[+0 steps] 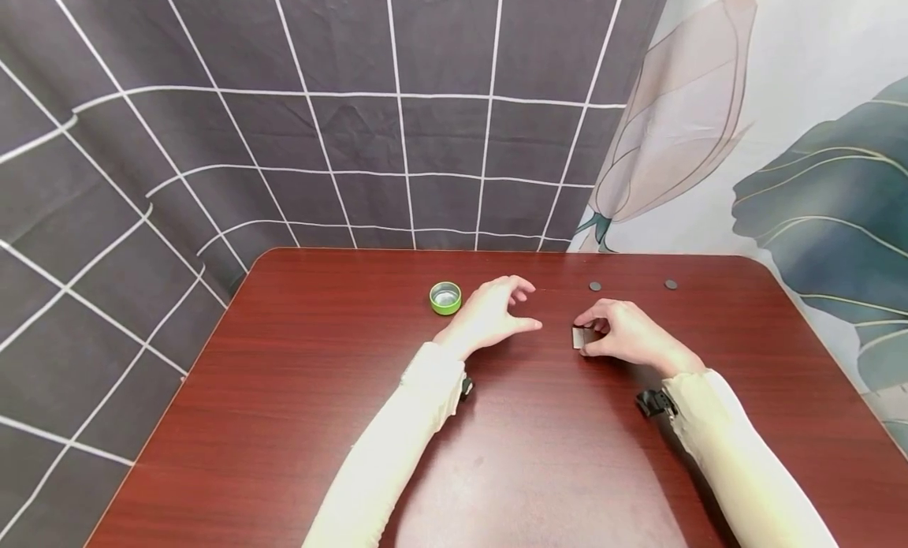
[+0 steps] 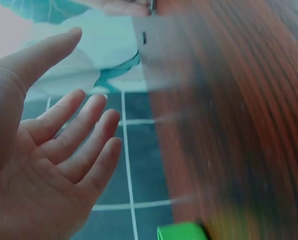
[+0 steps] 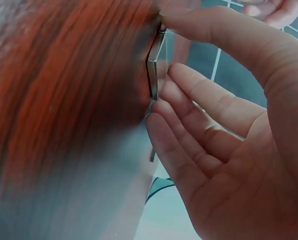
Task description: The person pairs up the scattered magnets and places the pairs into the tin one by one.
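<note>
My right hand (image 1: 627, 335) pinches a small, thin, silvery rectangular piece (image 1: 578, 338) at the table surface, thumb at one edge and fingertips at the other. In the right wrist view, the metallic edge of the piece (image 3: 155, 75) shows between thumb and fingers. To the left, my left hand (image 1: 491, 318) hovers over the table with fingers spread and relaxed, palm turned toward the right hand and nothing in it. Just beyond the left wrist stands a small round green tin (image 1: 445, 298), open at the top with a silvery inside.
Two small dark discs (image 1: 595, 286) (image 1: 671, 285) lie near the back edge, beyond the right hand. The reddish-brown wooden table (image 1: 284, 390) ends at a grey gridded curtain (image 1: 355, 138) and a flower-patterned curtain (image 1: 709, 98).
</note>
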Motion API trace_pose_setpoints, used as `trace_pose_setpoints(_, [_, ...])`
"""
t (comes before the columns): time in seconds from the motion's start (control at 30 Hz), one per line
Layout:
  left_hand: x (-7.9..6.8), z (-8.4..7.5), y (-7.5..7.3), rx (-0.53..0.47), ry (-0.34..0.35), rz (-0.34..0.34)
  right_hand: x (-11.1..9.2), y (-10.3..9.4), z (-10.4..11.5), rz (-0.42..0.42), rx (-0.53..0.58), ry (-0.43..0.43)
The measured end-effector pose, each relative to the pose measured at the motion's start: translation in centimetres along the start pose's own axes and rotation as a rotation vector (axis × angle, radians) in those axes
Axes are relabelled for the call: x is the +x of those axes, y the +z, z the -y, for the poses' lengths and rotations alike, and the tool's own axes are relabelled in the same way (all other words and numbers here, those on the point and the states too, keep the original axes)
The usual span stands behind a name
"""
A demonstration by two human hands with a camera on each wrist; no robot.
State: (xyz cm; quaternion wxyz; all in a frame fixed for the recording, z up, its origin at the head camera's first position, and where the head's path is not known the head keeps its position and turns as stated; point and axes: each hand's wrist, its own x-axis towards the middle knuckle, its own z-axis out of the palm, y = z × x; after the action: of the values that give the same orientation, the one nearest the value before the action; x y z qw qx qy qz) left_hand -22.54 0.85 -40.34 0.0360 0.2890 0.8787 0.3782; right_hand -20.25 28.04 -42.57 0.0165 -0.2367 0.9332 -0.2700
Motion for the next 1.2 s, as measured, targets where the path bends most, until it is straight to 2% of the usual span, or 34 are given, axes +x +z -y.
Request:
trace_pose_setpoints(0.3, [-2.5,3.0,-3.2,-0.097,0.012,-0.204,0.4,-0.1,0.7,0.01,-0.017,0.005])
trace_pose_setpoints(0.53, [-4.0,5.2,-5.5,-0.166,-0.015,-0.301,0.7,-0.1,1.2,0.06,-0.026,0.061])
trace_pose_setpoints(0.67, [-4.7,6.1,-6.4,-0.156,-0.053,-0.312,0.9,-0.1,1.4,0.077,-0.035,0.078])
trace_pose_setpoints(0.83, [-5.2,7.4,-6.8,-0.104,-0.108,-0.28,1.0,0.0,1.6,0.097,-0.052,0.108])
trace_pose_setpoints(0.97, [-5.2,8.3,-6.7,-0.084,-0.138,-0.243,1.1,0.0,1.6,0.107,-0.074,0.127])
trace_pose_setpoints(1.2, [-4.9,8.9,-6.3,-0.089,-0.183,-0.201,1.3,0.1,1.7,0.125,-0.101,0.142])
